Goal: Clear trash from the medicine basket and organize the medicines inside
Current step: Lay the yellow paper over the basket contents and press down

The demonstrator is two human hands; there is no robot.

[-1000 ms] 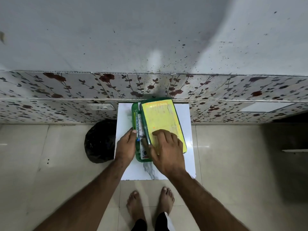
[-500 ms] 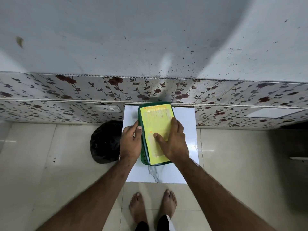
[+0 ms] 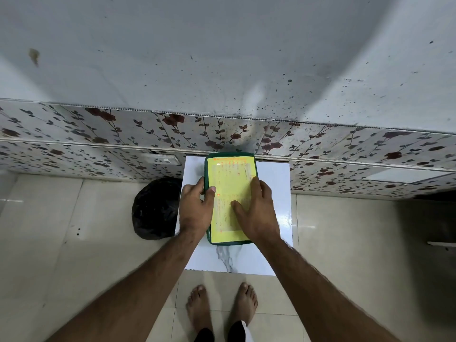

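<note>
Two risks: my left hand (image 3: 195,208), pinching the box (image 3: 230,174) at its side, could slip, or my spread right hand (image 3: 257,211) could shove it across the surface (image 3: 274,193).

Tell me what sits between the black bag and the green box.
Head view: only the left hand, gripping the edge of the green box, above a strip of white table.

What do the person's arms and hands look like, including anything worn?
The left hand and right hand are ungloved, with no rings, watch or bracelets visible. No sleeves show: the left arm and right arm are uncovered to the frame's edge.
</note>
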